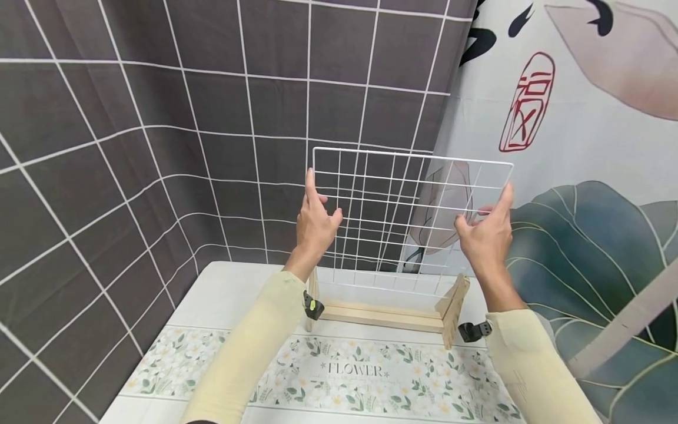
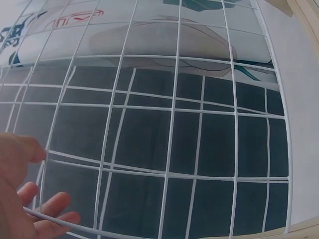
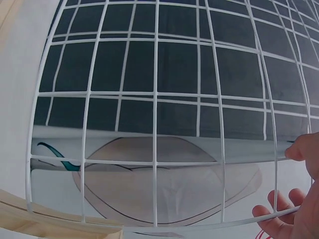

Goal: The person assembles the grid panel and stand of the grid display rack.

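Observation:
A white wire grid panel [image 1: 413,155] stands upright over a pale wooden stand [image 1: 381,318] on the table. Its left side is held by my left hand [image 1: 315,227], thumb in front and fingers round the edge wire. At the opposite side my right hand [image 1: 486,235] grips the panel in the same way. In the left wrist view, the fingers curl past the edge wire and a crossing wire [image 2: 172,124]. The right wrist view shows the thumb by the mesh, with fingertips [image 3: 261,211] behind it. The panel's lower edge lies between the stand's two end pieces.
The white table [image 1: 233,282] carries a flowered runner [image 1: 355,377] marked FLOWER, in front of the stand. Behind hangs a dark grey curtain [image 1: 212,106] with white lines. A leaf-printed cloth [image 1: 582,247] hangs at the right, close beside my right arm.

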A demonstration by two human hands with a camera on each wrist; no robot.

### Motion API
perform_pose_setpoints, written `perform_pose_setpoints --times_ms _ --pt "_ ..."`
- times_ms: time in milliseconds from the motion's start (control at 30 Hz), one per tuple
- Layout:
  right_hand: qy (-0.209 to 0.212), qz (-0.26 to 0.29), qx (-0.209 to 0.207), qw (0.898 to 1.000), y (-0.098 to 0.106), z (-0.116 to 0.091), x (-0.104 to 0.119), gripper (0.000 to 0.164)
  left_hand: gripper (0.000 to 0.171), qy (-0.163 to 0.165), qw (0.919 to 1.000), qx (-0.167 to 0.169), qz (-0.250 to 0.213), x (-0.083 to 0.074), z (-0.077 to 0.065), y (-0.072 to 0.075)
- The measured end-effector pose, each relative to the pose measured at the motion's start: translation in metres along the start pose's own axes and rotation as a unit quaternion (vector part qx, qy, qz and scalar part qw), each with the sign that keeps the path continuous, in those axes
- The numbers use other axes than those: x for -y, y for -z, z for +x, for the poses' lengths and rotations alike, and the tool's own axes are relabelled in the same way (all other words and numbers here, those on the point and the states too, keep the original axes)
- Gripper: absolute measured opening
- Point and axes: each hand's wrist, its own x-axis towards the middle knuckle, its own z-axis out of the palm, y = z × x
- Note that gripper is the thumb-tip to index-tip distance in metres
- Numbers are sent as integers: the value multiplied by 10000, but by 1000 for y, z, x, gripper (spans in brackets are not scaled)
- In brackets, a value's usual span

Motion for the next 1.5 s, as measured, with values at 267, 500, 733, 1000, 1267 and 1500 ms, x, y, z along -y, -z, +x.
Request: perform_pose_setpoints --times_ms 267,500,733,1000,1267,1500 --pt "65 8 -63 10000 -5 -6 -4 100 106 93 9999 33 77 8 -6 -3" --pt "82 15 -86 9999 -8 -10 -9 101 106 2 10000 67 21 13 -11 -5" --pt "141 1 -115 9998 -10 -13 -14 98 107 -56 9999 117 92 16 -14 -7" --pt "109 18 -60 9999 -11 -15 -19 98 108 -102 9998 133 95 19 -17 -9" --pt "-49 -18 48 10000 -17 -22 -27 101 106 -35 9997 205 96 23 -22 -12" --pt "-124 -98 83 9998 -22 -25 -32 101 105 54 9996 258 76 34 -28 -15"
